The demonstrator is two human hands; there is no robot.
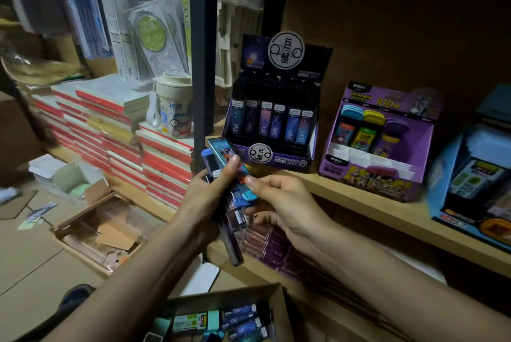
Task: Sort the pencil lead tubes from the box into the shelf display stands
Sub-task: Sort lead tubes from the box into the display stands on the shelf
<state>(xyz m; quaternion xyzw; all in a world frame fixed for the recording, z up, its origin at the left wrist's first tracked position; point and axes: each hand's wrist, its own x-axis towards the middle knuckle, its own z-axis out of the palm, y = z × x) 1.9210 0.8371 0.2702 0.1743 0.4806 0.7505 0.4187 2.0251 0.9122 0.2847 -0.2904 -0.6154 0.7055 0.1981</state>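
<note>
Left hand (211, 189) gripped a fanned bunch of flat plastic lead tubes (221, 151); right hand (282, 204) pinched a blue-capped tube (250, 195) beside it. Tugging might've spilled the bunch.

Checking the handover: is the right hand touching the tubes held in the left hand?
Touching. Head view shows the right hand pinching the tubes that the left hand grips.

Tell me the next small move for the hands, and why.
Probably pull one tube free: the right hand pinches a blue-capped tube sitting in the bundle that the left hand grips, in front of the dark display stand. Whether it belongs there I cannot tell.
</note>
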